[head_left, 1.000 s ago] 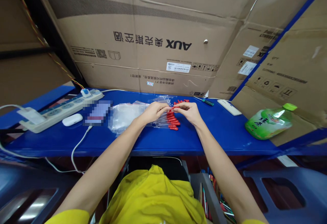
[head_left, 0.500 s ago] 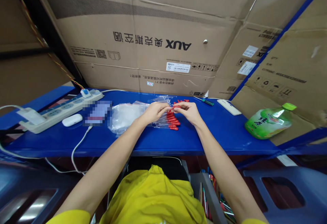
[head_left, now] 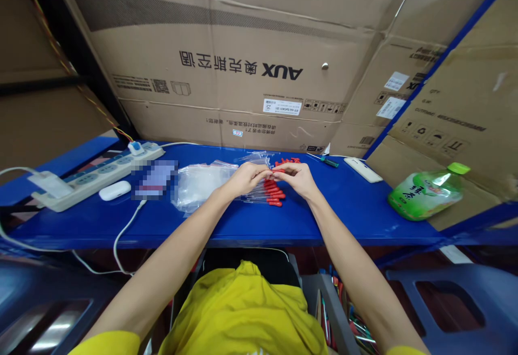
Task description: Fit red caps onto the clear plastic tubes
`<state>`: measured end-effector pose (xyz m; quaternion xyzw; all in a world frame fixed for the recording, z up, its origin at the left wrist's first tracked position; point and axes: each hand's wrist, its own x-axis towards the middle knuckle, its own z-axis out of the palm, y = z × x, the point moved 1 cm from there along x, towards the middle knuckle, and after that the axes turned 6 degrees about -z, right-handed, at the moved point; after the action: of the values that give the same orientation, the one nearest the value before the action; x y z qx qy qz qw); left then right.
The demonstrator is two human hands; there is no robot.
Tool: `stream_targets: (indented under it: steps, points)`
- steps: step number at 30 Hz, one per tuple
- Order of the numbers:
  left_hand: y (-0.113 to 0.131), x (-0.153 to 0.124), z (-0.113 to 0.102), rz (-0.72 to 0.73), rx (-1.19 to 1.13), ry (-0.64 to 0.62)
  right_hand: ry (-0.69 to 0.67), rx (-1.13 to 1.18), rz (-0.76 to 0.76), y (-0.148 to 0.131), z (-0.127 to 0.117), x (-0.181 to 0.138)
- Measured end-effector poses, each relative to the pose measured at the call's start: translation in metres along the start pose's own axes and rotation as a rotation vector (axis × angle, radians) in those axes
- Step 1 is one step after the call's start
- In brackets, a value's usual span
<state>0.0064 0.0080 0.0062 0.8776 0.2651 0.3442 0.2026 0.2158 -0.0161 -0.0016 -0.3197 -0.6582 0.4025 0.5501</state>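
Note:
My left hand (head_left: 246,179) is closed in a pinch over the middle of the table, its fingertips meeting those of my right hand (head_left: 298,179). My right fingers are closed on a red rubber bulb (head_left: 278,170); what my left fingers grip is hidden. Just below my hands lies a row of glass droppers (head_left: 274,195), thin clear tubes with red bulbs at their right ends. Beyond my left hand is a pile of clear glass tubes (head_left: 259,156). Several loose red bulbs (head_left: 292,160) lie behind my right hand.
Clear plastic bags (head_left: 198,183) lie left of my hands, then a phone (head_left: 157,179), a white case (head_left: 115,190) and a power strip (head_left: 101,174). Rightward are a green screwdriver (head_left: 329,162), a white bar (head_left: 363,170) and a green bottle (head_left: 426,193). Cardboard (head_left: 243,31) stands behind.
My fingertips have drawn slightly closer together around the red bulb, which shows less between them. Everything else on the table stays in place.

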Motion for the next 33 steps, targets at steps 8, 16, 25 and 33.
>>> stream_targets:
  steps: [8,16,25,33]
  points:
    - [0.001,0.002,0.002,-0.037,-0.019,-0.006,0.007,-0.030,-0.032,0.001,0.000,0.002]
    - [0.000,0.001,-0.002,-0.128,0.142,0.033,0.038,-0.062,-0.038,-0.003,-0.013,0.005]
    - [-0.008,-0.002,-0.005,-0.112,0.184,0.008,0.033,-0.050,0.003,0.003,-0.019,0.005]
    - [-0.006,-0.001,-0.007,-0.079,0.153,0.013,0.054,-0.042,0.019,0.004,-0.015,0.003]
